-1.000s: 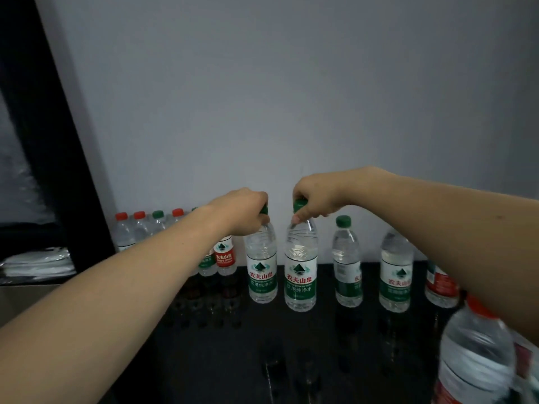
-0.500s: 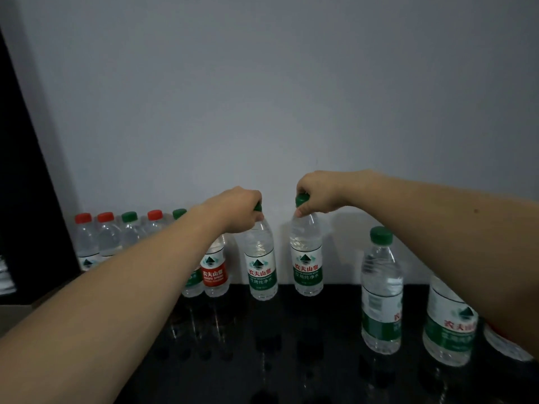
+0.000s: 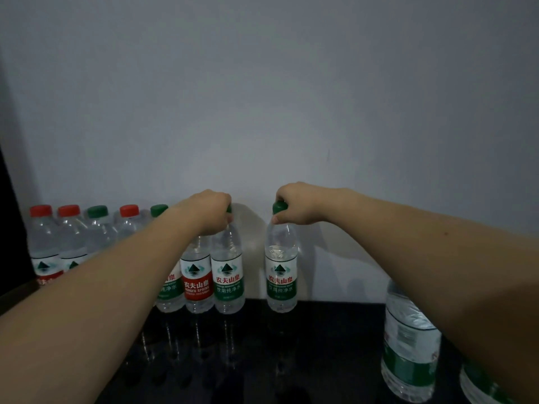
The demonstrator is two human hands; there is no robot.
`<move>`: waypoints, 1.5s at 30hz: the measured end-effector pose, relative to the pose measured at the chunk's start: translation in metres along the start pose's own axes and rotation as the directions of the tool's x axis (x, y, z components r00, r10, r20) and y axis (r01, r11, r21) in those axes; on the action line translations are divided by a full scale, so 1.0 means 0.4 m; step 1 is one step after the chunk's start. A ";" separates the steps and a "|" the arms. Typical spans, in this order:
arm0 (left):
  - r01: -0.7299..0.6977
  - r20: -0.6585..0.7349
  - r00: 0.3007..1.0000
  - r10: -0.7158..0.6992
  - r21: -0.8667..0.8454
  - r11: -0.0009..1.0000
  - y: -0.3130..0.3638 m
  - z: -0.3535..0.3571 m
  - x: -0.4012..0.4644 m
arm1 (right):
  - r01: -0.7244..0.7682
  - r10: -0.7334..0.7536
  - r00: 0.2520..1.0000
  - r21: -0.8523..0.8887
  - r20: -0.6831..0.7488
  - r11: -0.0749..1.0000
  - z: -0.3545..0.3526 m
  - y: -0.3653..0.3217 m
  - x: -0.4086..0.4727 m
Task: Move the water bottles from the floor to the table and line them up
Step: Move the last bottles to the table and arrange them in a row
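Note:
A row of water bottles with red and green caps stands along the wall at the back of a glossy black table (image 3: 335,345). My left hand (image 3: 208,211) grips the green cap of a green-labelled bottle (image 3: 229,282) at the right end of that row, touching a red-labelled bottle (image 3: 197,284). My right hand (image 3: 296,204) pinches the green cap of another green-labelled bottle (image 3: 281,282), which stands upright a small gap to the right of the row.
Two more green-labelled bottles stand nearer to me at the right, one (image 3: 409,354) in full view and one (image 3: 481,387) mostly behind my right forearm. A plain grey wall (image 3: 277,97) backs the table. A dark frame (image 3: 11,228) borders the left.
Both held bottles have moved back to the wall and leftward toward the row. The left one now stands against the red-labelled bottle. The view has come closer.

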State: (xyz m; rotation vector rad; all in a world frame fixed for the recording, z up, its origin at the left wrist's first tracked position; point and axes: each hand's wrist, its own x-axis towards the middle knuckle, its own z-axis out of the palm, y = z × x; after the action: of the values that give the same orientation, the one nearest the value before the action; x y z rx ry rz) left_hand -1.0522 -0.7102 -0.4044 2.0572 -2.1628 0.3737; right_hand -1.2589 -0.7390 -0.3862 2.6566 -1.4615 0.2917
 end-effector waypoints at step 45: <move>0.031 -0.325 0.924 -0.201 -0.461 0.887 0.045 -0.037 -0.156 | -0.003 0.041 0.981 0.192 -0.192 0.981 0.000 -0.034 -0.161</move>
State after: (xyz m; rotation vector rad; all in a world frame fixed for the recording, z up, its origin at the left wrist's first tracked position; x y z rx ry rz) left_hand -1.0674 -0.6456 -0.4083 1.6909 -1.6971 0.1941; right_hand -1.2811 -0.6783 -0.4000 2.6626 -1.4693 0.7068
